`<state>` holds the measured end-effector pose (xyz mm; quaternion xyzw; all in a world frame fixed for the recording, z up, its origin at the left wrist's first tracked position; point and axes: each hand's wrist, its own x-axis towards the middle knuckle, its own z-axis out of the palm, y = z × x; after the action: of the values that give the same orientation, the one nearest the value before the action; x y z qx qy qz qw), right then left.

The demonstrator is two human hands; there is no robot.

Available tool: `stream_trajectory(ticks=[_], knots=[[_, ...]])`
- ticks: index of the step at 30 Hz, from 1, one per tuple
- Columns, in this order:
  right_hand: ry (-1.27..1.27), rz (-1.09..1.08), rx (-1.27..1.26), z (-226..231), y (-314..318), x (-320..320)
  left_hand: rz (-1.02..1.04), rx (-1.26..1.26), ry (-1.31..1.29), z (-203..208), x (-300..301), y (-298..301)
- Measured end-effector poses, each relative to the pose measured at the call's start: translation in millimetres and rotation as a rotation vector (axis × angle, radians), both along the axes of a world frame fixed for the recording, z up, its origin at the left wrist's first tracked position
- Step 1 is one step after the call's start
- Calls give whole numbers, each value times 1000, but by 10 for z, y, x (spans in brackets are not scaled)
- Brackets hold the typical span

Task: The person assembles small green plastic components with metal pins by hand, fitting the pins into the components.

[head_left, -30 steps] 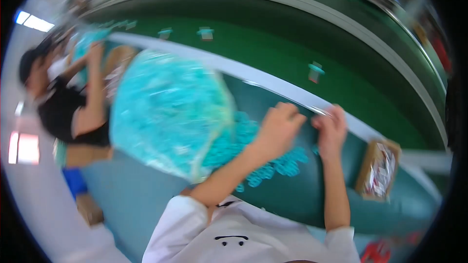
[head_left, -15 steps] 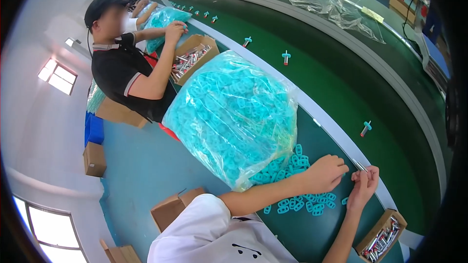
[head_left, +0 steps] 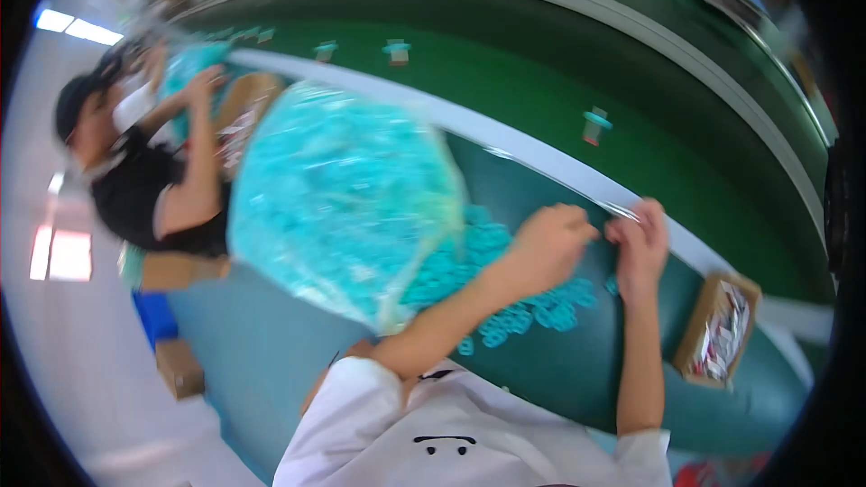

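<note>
My left hand (head_left: 554, 245) is curled with its fingertips together, over the work table just beyond a heap of loose teal plastic clips (head_left: 552, 308). Whatever it may pinch is hidden and blurred. To its right, my right hand (head_left: 642, 248) pinches thin silvery metal tubes (head_left: 621, 211) near the pale table edge. Their number cannot be made out through the blur. A small gap separates the two hands. Left of the heap lies a large clear plastic bag (head_left: 347, 203) full of the same teal clips.
A cardboard box (head_left: 693, 335) of metal tubes stands right of my right forearm. Beyond the pale rail (head_left: 550, 176) runs a green conveyor belt (head_left: 505, 63) carrying several tubes with teal clips (head_left: 595, 126). A co-worker (head_left: 153, 171) sits at the left beside another box (head_left: 244, 117).
The whole view has swung, so the bag, box and belt pieces appear shifted and blurred. My hands stay close together, the right still gripping the tubes.
</note>
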<state>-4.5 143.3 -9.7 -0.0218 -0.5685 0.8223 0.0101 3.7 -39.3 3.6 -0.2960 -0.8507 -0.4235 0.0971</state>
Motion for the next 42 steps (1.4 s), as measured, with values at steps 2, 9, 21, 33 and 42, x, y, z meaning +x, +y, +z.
stream_trajectory(ticks=[2,9,21,33,42], knots=[[3,31,3,-23,-20,-45,25,5,-37,80,-14,-32],[-10,14,-32,80,99,44,20,6,-209,120,17,111],[28,63,46,45,74,45,270,208,-300,129,-17,122],[110,57,124,31,43,94,329,293,-282,40,-42,97],[129,67,144,66,38,101,319,356,-313,20,-49,122]])
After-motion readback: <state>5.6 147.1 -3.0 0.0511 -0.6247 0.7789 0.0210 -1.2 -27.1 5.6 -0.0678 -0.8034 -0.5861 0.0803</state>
